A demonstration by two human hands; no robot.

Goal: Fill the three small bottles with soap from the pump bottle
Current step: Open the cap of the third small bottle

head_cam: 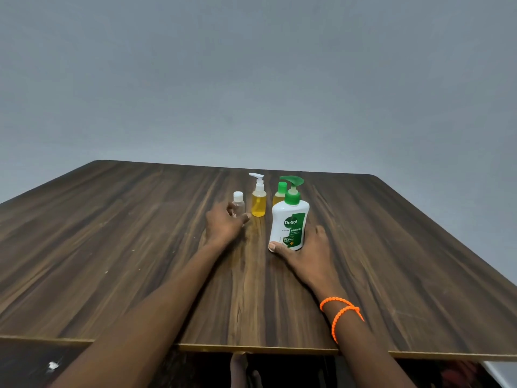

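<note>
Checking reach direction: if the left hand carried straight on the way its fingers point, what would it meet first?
The left hand would meet the small clear bottle with the white cap; its fingertips already look at or around it, though contact is unclear.

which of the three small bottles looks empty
The clear bottle with the white cap, leftmost, by the left hand; the other two hold yellow liquid.

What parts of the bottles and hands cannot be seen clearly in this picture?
- Green-capped bottle: lower body hidden behind the Dettol pump bottle, head view.
- Clear small bottle: base covered by the left hand; its contents cannot be told.
- Right hand: fingers hidden behind the pump bottle.
- Dettol label: small print too small to read.
</note>
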